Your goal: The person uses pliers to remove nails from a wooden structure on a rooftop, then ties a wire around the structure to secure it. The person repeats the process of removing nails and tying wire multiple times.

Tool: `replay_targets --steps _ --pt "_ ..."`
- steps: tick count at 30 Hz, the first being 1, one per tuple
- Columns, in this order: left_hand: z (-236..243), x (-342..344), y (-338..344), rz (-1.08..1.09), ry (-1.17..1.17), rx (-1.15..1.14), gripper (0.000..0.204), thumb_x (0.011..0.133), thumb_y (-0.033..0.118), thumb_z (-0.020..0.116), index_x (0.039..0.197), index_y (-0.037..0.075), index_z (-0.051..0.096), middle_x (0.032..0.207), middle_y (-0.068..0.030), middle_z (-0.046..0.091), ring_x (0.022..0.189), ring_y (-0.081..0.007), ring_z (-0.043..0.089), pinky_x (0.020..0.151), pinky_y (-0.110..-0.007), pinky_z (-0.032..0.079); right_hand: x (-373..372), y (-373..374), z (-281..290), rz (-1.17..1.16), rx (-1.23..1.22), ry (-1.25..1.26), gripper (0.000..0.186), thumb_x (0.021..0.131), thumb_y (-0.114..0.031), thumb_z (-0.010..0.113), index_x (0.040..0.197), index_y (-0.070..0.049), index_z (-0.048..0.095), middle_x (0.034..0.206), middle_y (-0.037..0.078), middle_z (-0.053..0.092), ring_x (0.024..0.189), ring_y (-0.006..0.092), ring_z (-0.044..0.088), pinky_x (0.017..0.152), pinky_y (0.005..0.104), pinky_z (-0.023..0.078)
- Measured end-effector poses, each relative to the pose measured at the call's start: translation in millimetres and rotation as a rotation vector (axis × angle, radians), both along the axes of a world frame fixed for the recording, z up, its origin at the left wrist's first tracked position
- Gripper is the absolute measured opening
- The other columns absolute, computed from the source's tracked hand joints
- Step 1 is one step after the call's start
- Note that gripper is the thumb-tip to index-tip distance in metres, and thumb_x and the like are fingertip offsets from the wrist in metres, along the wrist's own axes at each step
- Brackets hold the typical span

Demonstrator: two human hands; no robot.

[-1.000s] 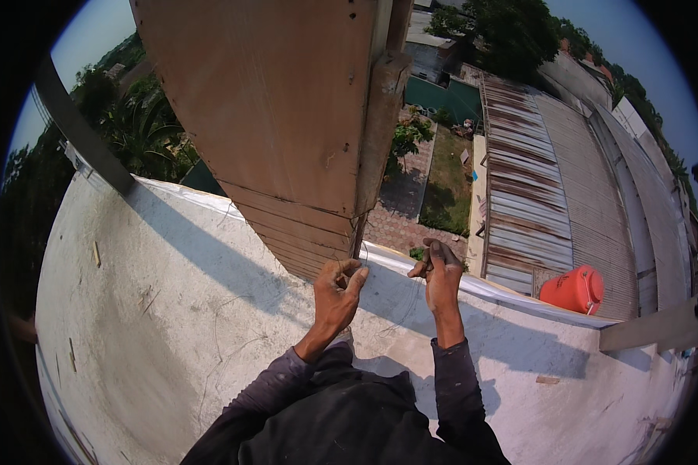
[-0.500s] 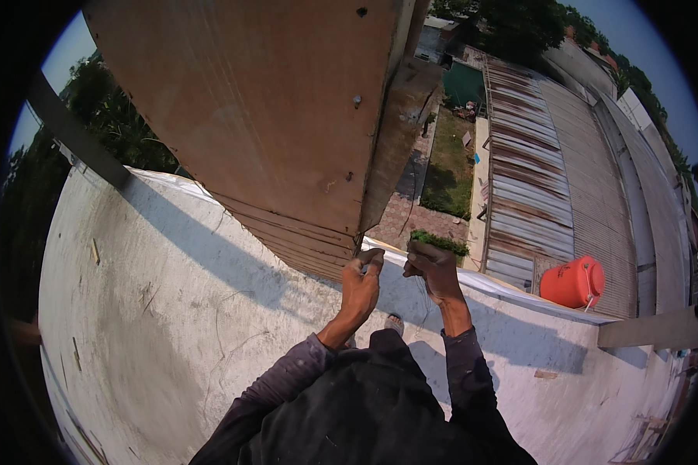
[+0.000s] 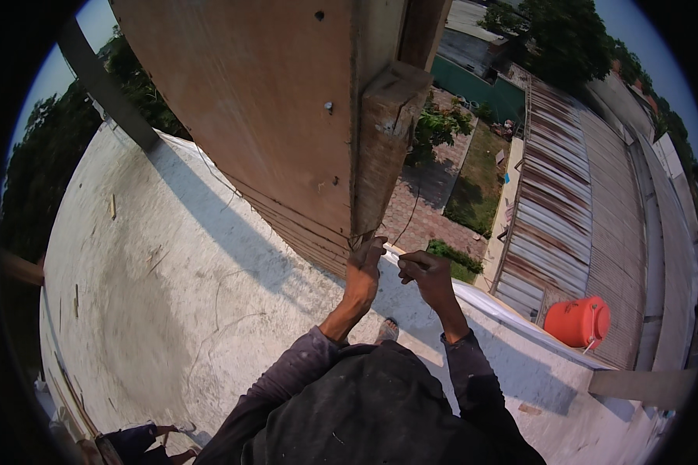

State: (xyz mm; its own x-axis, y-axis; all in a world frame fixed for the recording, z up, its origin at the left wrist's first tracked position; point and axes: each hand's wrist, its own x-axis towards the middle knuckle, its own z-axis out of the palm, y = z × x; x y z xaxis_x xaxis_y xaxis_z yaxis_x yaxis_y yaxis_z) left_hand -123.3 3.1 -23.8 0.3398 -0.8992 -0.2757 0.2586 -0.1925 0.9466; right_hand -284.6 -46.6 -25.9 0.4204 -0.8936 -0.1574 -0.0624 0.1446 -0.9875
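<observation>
A brown board (image 3: 264, 93) forming a tall column stands in front of me, with a weathered timber batten (image 3: 388, 139) along its right edge and thin wires (image 3: 295, 227) round its lower part. My left hand (image 3: 364, 271) is closed on wire at the bottom corner of the board, its fingertips at the batten's foot. My right hand (image 3: 429, 277) is a little to the right, fingers closed on a thin wire (image 3: 409, 222) that rises in a loose curve above it.
A pale concrete slab (image 3: 163, 325) lies under my feet, with a white-lined edge beside a drop to a yard. A red cooler (image 3: 577, 321) sits at the right. Grey posts (image 3: 108, 89) stand at the sides. Part of another person (image 3: 139, 449) shows at the bottom left.
My left hand has risen to the board's corner, and my right hand has moved slightly. The view has shifted, and the other person now shows at the bottom left.
</observation>
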Motion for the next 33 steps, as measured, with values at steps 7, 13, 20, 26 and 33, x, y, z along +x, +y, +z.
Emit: replay_targets --steps 7,13,20,26,33 --pt "-9.1 -1.6 -3.6 0.034 -0.02 -0.061 0.044 0.103 0.032 0.051 0.121 -0.006 0.063 0.094 -0.0062 0.064 0.073 -0.0111 0.049 0.066 -0.028 0.042 21.9 -3.6 -10.4 -0.072 -0.325 0.187 0.02 0.086 -0.007 0.076 0.101 0.004 0.067 0.084 0.012 0.072 0.076 0.0159 0.07 0.069 0.0299 0.056" --pt "-10.9 4.7 -6.0 0.049 0.051 -0.042 0.038 0.103 0.029 0.052 0.116 -0.003 0.067 0.09 -0.0021 0.064 0.064 -0.0061 0.043 0.057 -0.025 0.037 28.9 -5.1 -13.4 -0.144 -0.477 0.263 0.03 0.085 -0.003 0.076 0.111 0.002 0.062 0.092 0.013 0.072 0.085 0.0201 0.073 0.073 0.0319 0.056" --pt "-10.6 7.3 -13.0 -0.001 0.05 -0.01 0.038 0.103 0.029 0.051 0.118 -0.002 0.067 0.093 -0.0041 0.068 0.061 -0.0061 0.043 0.056 -0.025 0.038 27.0 -7.8 -10.2 -0.146 -0.557 0.311 0.04 0.085 0.003 0.073 0.123 0.0 0.058 0.091 0.013 0.071 0.082 0.0199 0.072 0.073 0.0316 0.056" --pt "-10.2 7.1 -17.7 -0.033 0.09 0.015 0.039 0.102 0.031 0.052 0.117 -0.002 0.068 0.09 -0.004 0.068 0.057 -0.006 0.04 0.053 -0.026 0.036 24.6 -8.7 -10.1 -0.135 -0.575 0.315 0.046 0.085 0.003 0.073 0.129 -0.001 0.058 0.091 0.012 0.07 0.08 0.0192 0.07 0.072 0.0318 0.056" --pt "-6.4 2.4 -23.2 -0.053 0.131 0.015 0.039 0.103 0.032 0.053 0.111 -0.002 0.07 0.065 0.0017 0.053 0.054 -0.0054 0.039 0.05 -0.026 0.032 22.1 -12.1 -14.5 -0.131 -0.73 0.376 0.046 0.085 0.003 0.073 0.129 -0.004 0.06 0.092 0.011 0.07 0.08 0.0198 0.07 0.071 0.0324 0.056"
